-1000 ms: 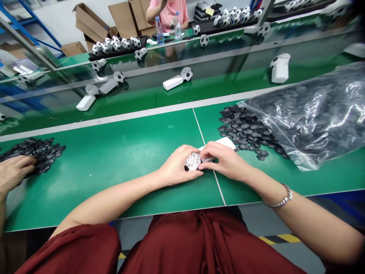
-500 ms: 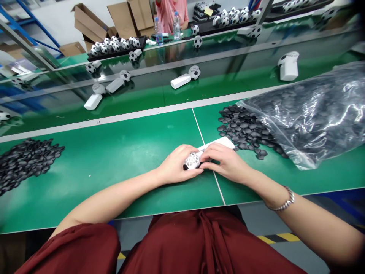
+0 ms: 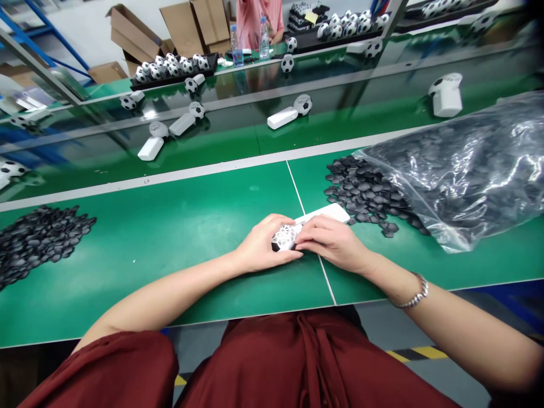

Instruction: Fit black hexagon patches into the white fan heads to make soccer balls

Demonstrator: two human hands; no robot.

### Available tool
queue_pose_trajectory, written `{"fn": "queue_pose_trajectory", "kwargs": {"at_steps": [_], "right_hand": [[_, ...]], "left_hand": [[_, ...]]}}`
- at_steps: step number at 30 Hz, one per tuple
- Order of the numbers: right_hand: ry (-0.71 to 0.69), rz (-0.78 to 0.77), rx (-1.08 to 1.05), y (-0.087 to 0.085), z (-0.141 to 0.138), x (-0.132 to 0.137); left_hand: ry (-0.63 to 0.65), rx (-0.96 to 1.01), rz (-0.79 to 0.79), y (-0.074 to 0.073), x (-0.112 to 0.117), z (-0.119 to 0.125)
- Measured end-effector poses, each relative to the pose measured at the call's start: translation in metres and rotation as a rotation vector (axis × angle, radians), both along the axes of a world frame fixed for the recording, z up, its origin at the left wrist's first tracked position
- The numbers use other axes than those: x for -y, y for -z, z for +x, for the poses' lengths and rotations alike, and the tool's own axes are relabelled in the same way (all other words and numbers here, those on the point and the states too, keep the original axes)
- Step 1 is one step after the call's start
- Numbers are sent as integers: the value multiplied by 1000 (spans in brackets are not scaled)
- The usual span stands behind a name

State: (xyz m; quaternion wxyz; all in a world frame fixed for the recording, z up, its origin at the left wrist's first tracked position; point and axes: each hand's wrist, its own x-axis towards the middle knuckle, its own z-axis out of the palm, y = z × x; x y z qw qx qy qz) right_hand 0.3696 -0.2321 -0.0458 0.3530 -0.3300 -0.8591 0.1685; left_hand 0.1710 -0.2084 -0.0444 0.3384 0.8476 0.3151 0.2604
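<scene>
My left hand [image 3: 263,245] curls around a small soccer-ball-shaped piece [image 3: 284,237] with a white openwork top and black patches at its side. A white handle [image 3: 334,213] sticks out from the piece toward the upper right and rests on the green table. The fingers of my right hand [image 3: 331,239] are pinched together against the ball's right side; whatever is between the fingertips is hidden. Just beyond that hand lies a pile of black patches [image 3: 365,190], spilling from a clear plastic bag [image 3: 476,170].
Another heap of black patches [image 3: 40,241] lies at the far left. Beyond the pale ledge, ball-ended white pieces [image 3: 283,118] lie on a green conveyor [image 3: 229,136]. Trays of balls [image 3: 170,68], water bottles [image 3: 264,39] and a person in pink [image 3: 259,20] are at the back.
My right hand has shifted slightly left against the ball. Pieces on the near conveyor have moved right, while those on the lane behind have moved left. My left hand stays nearly still.
</scene>
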Motion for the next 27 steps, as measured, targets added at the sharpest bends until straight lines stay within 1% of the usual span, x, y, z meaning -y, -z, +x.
{"fn": "queue_pose_trajectory", "kwargs": {"at_steps": [3,8,12,16,20,24,27], "right_hand": [[-16,-58,-10,-3,-3,2],[-24,-166,-50,-8,-6,-1],[-32,-269,-30,-9,-6,-5],[-15,-324,4,-12,-5,-7],[-9,-329,14,-13,-4,-9],[-12,-295,38,-9,-3,-12],[-3,-249,37,-6,-2,-14]], "left_hand": [[-19,13,-30,-3,2,2],[-119,5,-168,-11,6,7],[-122,0,-197,-13,6,8],[-97,1,-165,-12,7,6],[-36,3,-66,-8,8,4],[-6,-26,49,-3,9,4],[-22,-24,78,-1,9,4]]}}
